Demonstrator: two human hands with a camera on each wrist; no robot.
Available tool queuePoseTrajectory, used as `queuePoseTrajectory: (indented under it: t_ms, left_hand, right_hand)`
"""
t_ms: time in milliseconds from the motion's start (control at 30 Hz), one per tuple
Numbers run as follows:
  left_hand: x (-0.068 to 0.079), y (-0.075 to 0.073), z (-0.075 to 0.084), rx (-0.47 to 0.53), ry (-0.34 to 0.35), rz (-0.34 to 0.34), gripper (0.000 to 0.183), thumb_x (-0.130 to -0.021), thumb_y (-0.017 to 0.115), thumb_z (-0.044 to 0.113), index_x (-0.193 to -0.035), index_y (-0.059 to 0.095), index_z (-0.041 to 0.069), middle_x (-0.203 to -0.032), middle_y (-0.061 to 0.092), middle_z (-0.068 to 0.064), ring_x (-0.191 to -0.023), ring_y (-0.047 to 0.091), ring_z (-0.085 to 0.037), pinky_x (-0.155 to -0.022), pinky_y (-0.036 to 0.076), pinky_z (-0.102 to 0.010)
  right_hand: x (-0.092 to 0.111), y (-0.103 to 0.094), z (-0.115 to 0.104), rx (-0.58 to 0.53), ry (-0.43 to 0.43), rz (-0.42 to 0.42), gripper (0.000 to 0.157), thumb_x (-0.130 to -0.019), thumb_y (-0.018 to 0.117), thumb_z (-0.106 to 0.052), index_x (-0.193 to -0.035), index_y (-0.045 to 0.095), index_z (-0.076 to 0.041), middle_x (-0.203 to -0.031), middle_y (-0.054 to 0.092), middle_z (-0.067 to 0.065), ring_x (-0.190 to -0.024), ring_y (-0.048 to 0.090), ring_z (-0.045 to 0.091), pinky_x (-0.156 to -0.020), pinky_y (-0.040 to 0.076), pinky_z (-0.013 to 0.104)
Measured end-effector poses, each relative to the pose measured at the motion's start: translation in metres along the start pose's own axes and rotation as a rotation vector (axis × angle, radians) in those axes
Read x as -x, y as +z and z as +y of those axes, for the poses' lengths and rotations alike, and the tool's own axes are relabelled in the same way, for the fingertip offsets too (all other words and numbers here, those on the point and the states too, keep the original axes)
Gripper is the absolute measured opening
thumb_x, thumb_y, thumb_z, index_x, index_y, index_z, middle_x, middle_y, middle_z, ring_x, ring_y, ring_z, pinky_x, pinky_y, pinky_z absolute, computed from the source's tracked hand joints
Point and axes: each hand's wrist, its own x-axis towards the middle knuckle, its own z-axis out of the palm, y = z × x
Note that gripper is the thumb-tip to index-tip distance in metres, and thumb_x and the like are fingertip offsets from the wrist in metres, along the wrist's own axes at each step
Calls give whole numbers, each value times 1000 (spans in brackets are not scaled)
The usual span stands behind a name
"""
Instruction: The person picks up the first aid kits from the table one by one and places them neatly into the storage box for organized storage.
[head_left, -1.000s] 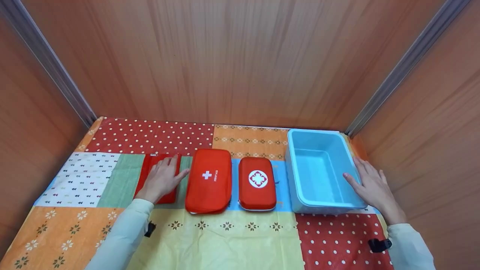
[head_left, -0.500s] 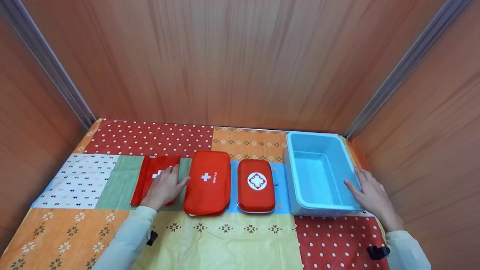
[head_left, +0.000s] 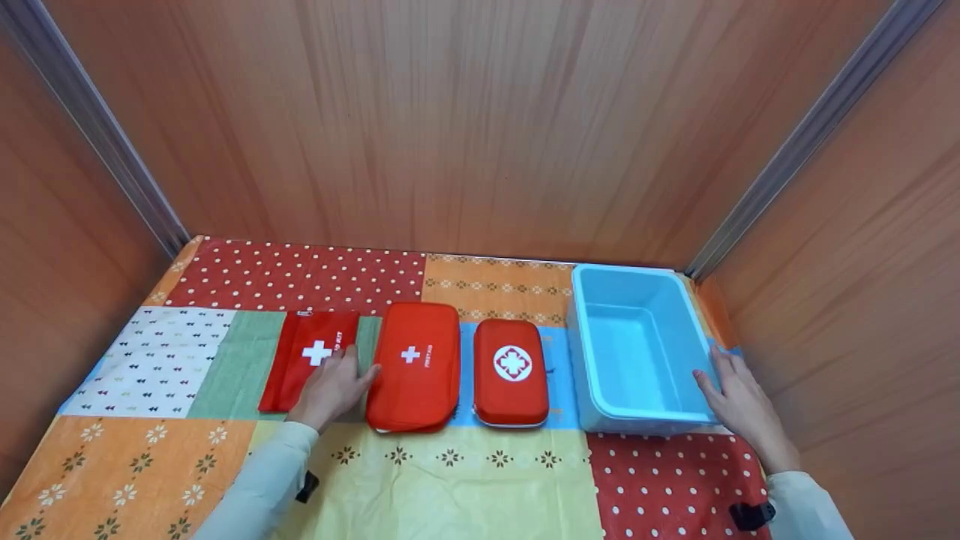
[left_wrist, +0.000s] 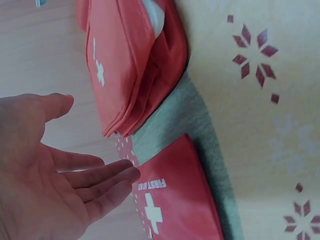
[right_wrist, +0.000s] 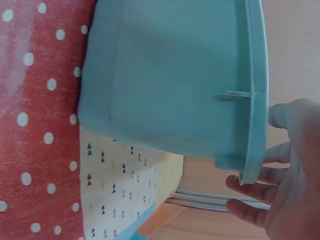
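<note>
As the head view shows, we find the left hand (head_left: pixel 334 388) and the right hand (head_left: pixel 750 412) well apart over the cloth-covered tabletop (head_left: pixel 442 491). We record a flat red pouch (head_left: pixel 298 364), marked with a white cross (head_left: pixel 316 352), lying toward the tabletop's left edge; the left hand covers its near right corner, fingers extended, thumb out to the side. Next toward the right edge, we note a large red case (head_left: pixel 414 382) just beside that thumb, then a small red case (head_left: pixel 511 399) with a round white emblem (head_left: pixel 513 364). By the tabletop's far right corner, a light blue bin (head_left: pixel 628 352) stands upright; the right hand lies along its right rim, fingers loosely straight.

On the left wrist view, we observe the palm toward the camera, fingers lightly bent, tips at the pouch's edge. We cannot tell whether they touch it. A pale piece (left_wrist: pixel 155 19) shows at the large red case.

On the right wrist view, we see thumb and fingers parted and relaxed about the bin's rim. Contact there we cannot confirm.
</note>
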Motion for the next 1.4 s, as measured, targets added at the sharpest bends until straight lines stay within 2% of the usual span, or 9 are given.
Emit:
queuePoseTrajectory:
  t_ms: [133, 367, 533, 767, 1000, 1233, 1400]
  left_hand:
    - [0, 7, -2, -14, -1, -14, 69, -89, 69, 39, -137, 42, -2, -112, 58, -17, -104, 58, -29, -73, 59, -40]
    - [1, 19, -3, -8, -19, -27, 67, -90, 68, 39, -135, 43, -4, -109, 57, -18, -103, 57, -30, -72, 59, -39]
    - [1, 24, -2, 73, -81, -50, 64, -90, 68, 41, -132, 44, -1, -108, 58, -13, -97, 59, -24, -69, 58, -33]
    - [1, 29, 0, 220, -146, -75, 53, -93, 65, 37, -125, 46, 0, -102, 57, -12, -86, 59, -19, -62, 52, -25]
    - [-2, 29, 1, 282, -205, -98, 44, -95, 62, 34, -118, 50, -1, -94, 58, -11, -79, 59, -19, -59, 47, -23]
    - [-3, 32, -1, 310, -205, -104, 32, -98, 57, 29, -111, 54, 0, -92, 59, -12, -80, 59, -21, -62, 47, -26]
    - [-6, 31, -2, 330, -202, -115, 29, -99, 55, 25, -114, 53, -1, -97, 59, -13, -86, 59, -22, -67, 48, -27]
  right_hand:
    - [2, 4, 2, 3, -3, -1, 75, -103, 40, -46, -154, 15, 2, -140, 35, 30, -124, 41, 51, -94, 43, 68]
    - [0, 9, 4, -7, 34, -2, 69, -104, 40, -39, -153, 17, 4, -136, 40, 31, -124, 42, 51, -95, 41, 69]
    - [-2, 12, 5, -12, 55, 26, 64, -105, 39, -34, -152, 20, 4, -135, 42, 32, -122, 45, 53, -95, 40, 70]
    - [-1, 14, 6, -34, 77, 23, 61, -105, 38, -32, -153, 19, 1, -140, 38, 33, -124, 43, 54, -95, 39, 69]
    - [-2, 16, 7, -10, 40, 87, 57, -103, 41, -24, -150, 26, 5, -134, 44, 34, -119, 47, 53, -95, 40, 69]
    - [-1, 17, 7, -18, 67, 55, 59, -104, 37, -28, -152, 22, 2, -138, 40, 33, -122, 44, 55, -94, 39, 69]
    - [-1, 17, 8, -25, 85, 46, 59, -105, 35, -30, -153, 20, 1, -140, 38, 33, -123, 43, 55, -95, 38, 70]
